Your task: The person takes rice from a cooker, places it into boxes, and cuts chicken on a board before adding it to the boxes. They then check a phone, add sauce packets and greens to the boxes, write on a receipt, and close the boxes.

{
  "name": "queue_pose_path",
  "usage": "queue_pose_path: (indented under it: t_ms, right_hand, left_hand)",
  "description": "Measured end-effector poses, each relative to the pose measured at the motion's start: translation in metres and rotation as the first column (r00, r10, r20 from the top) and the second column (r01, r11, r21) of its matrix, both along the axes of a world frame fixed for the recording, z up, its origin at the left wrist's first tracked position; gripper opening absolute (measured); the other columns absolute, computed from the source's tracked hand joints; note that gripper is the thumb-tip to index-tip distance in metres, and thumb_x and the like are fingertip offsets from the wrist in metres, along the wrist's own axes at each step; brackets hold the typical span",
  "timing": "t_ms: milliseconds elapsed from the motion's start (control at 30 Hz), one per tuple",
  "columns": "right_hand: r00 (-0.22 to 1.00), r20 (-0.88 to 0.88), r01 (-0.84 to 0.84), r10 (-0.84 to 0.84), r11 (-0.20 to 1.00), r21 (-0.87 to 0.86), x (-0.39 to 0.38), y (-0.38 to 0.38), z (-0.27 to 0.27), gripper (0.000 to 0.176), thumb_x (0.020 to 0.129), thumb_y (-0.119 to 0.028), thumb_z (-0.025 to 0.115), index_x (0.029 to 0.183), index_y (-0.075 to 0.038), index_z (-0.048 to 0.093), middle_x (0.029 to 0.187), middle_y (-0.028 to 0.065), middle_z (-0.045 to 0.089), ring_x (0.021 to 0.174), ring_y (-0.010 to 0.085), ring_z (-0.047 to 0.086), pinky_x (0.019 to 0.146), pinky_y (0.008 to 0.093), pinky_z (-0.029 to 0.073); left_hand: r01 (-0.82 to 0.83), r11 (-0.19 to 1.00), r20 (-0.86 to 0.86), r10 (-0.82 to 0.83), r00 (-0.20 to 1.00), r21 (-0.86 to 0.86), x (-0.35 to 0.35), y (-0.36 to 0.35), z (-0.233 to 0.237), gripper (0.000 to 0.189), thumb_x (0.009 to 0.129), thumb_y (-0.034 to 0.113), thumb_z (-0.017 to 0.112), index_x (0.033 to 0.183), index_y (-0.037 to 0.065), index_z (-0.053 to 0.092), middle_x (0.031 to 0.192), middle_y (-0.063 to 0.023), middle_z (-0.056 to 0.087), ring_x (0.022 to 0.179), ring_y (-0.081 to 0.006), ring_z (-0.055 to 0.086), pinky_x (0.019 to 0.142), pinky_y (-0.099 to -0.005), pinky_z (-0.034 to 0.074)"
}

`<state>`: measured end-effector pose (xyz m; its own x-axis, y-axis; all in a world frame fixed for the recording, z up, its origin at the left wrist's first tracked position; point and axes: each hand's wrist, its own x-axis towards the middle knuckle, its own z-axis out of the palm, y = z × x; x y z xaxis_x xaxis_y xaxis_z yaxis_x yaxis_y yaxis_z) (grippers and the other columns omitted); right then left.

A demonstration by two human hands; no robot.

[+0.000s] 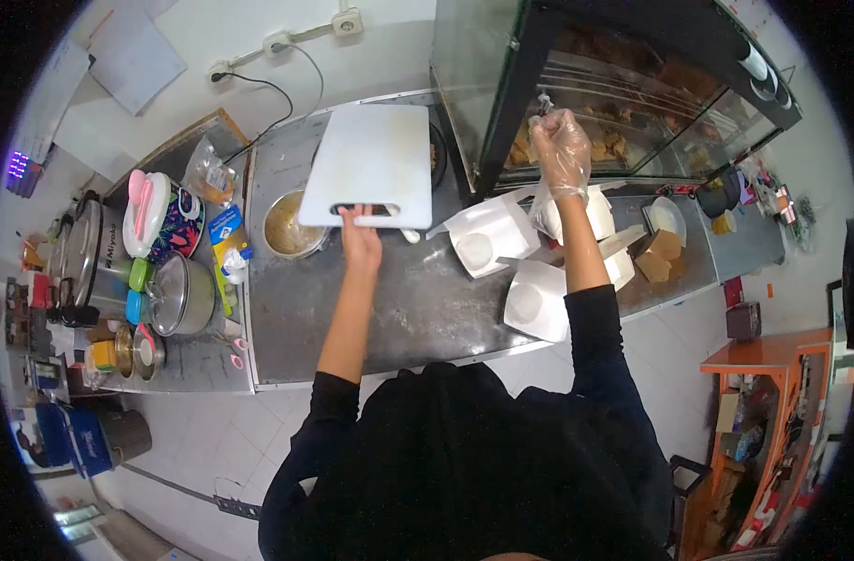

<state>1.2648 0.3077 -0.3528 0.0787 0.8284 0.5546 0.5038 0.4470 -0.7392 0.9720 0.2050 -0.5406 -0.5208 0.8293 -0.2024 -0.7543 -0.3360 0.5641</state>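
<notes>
My left hand is bare and grips a white cutting board through the slot near its front edge. The board is held over the counter and overlaps a metal bowl of pale brown contents and a dark round pan. A clear plastic glove covers my right hand, raised in front of the glass display case with its fingers closed. A small shiny piece shows at the fingertips; I cannot tell what they hold. Fried pieces lie inside the case.
White paper boxes stand open below my right arm, with a brown box farther right. To the left are a lidded pot, a patterned tub and pink scissors. Cords hang from wall sockets behind the counter.
</notes>
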Motion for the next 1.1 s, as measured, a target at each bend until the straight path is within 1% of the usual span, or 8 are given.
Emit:
queue_pose_path:
  t_ms: [300,367,400,567,733,900,933,1100]
  right_hand:
    - [0.955,0.088,0.266,-0.283,0.949,0.169,0.113,0.047,-0.004,0.014,0.079,-0.019,0.06,0.081,-0.007,0.053,0.075,0.0179,0.061,0.07,0.0341,0.06,0.065,0.042,0.046]
    - [0.912,0.131,0.365,-0.39,0.914,0.176,0.135,0.057,-0.005,0.013,0.079,-0.018,0.059,0.082,-0.007,0.053,0.076,0.0186,0.061,0.072,0.0356,0.061,0.066,0.0431,0.046]
    - [0.885,0.154,0.411,-0.439,0.893,0.186,0.146,0.065,-0.005,0.013,0.08,-0.018,0.059,0.083,-0.006,0.054,0.077,0.0189,0.062,0.073,0.0363,0.061,0.067,0.0436,0.046]
    - [0.864,-0.186,0.502,-0.469,0.831,0.239,0.17,0.086,-0.013,0.014,0.079,-0.015,0.062,0.084,-0.003,0.055,0.083,0.0181,0.063,0.079,0.0386,0.06,0.07,0.0456,0.047]
    - [0.94,0.183,0.046,-0.289,0.637,0.77,0.124,0.094,0.05,0.019,0.08,-0.016,0.064,0.094,-0.004,0.058,0.095,0.0163,0.062,0.088,0.035,0.059,0.077,0.0427,0.049]
    - [0.825,0.551,-0.122,-0.126,0.912,0.391,0.058,0.182,0.08,0.039,0.086,-0.015,0.061,0.123,-0.006,0.053,0.117,0.0167,0.057,0.115,0.0311,0.052,0.1,0.0406,0.04]
    - [0.778,0.627,-0.08,-0.041,0.983,0.163,0.048,0.202,0.087,0.05,0.087,-0.029,0.054,0.131,-0.011,0.04,0.129,0.0126,0.043,0.123,0.0308,0.041,0.104,0.0439,0.034]
    - [0.625,0.771,0.04,0.12,0.982,-0.185,0.017,0.247,0.095,0.05,0.087,-0.028,0.056,0.131,-0.01,0.04,0.128,0.0143,0.045,0.122,0.0307,0.043,0.103,0.0436,0.035]
  left_hand:
    - [-0.332,0.937,-0.516,0.234,0.824,-0.104,-0.071,-0.14,0.071,0.032,0.09,0.017,0.053,0.115,-0.002,0.049,0.099,-0.0116,0.056,0.096,-0.0217,0.057,0.089,-0.0354,0.048]
    - [-0.574,0.799,-0.65,0.343,0.678,-0.177,-0.066,-0.2,0.1,0.039,0.093,0.036,0.05,0.109,0.0,0.054,0.095,-0.0089,0.057,0.092,-0.0188,0.057,0.083,-0.0302,0.048]
    - [-0.443,0.83,-0.537,0.216,0.815,-0.339,-0.102,-0.247,0.083,0.045,0.091,0.05,0.05,0.099,0.005,0.054,0.086,-0.0049,0.055,0.082,-0.0139,0.054,0.073,-0.0263,0.045]
    - [-0.502,0.819,-0.534,0.303,0.789,-0.277,-0.041,-0.355,0.129,0.045,0.089,0.053,0.053,0.069,0.015,0.041,0.068,0.001,0.047,0.063,-0.0082,0.044,0.057,-0.0202,0.037]
    - [-0.447,0.823,-0.457,0.266,0.849,-0.351,-0.051,-0.427,0.059,0.047,0.088,0.052,0.056,0.064,0.015,0.04,0.065,-0.0002,0.049,0.062,-0.0093,0.049,0.057,-0.019,0.041]
    - [-0.4,0.737,-0.413,0.179,0.893,-0.546,-0.031,-0.411,0.02,0.046,0.087,0.057,0.052,0.074,0.013,0.048,0.069,-0.001,0.054,0.059,-0.0105,0.052,0.059,-0.0223,0.044]
    - [-0.352,0.75,-0.411,0.117,0.904,-0.56,-0.031,-0.402,0.014,0.046,0.088,0.057,0.052,0.077,0.013,0.048,0.069,-0.0008,0.054,0.059,-0.0106,0.052,0.058,-0.0224,0.044]
    - [-0.427,0.573,-0.619,-0.187,0.763,-0.699,-0.04,-0.353,-0.027,0.053,0.09,0.057,0.047,0.082,0.006,0.056,0.073,-0.0017,0.056,0.062,-0.0104,0.05,0.058,-0.026,0.042]
